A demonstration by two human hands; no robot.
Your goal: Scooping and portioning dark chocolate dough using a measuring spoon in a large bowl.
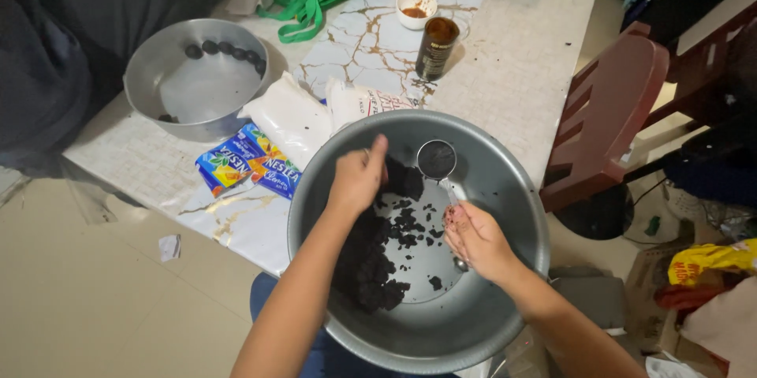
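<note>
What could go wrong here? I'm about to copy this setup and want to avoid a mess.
The large metal basin juts past the table edge toward the person's lap; pressing the dark crumbly mixture with the left hand might tip it. The measuring cup the right hand holds by its handle could spill its dark powder. The open brown jar stands uncapped nearby, so a bumped table may upset it.

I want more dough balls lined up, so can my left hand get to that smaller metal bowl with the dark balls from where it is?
Probably yes: the left hand is nearest the smaller bowl, with only flat packets between.
</note>
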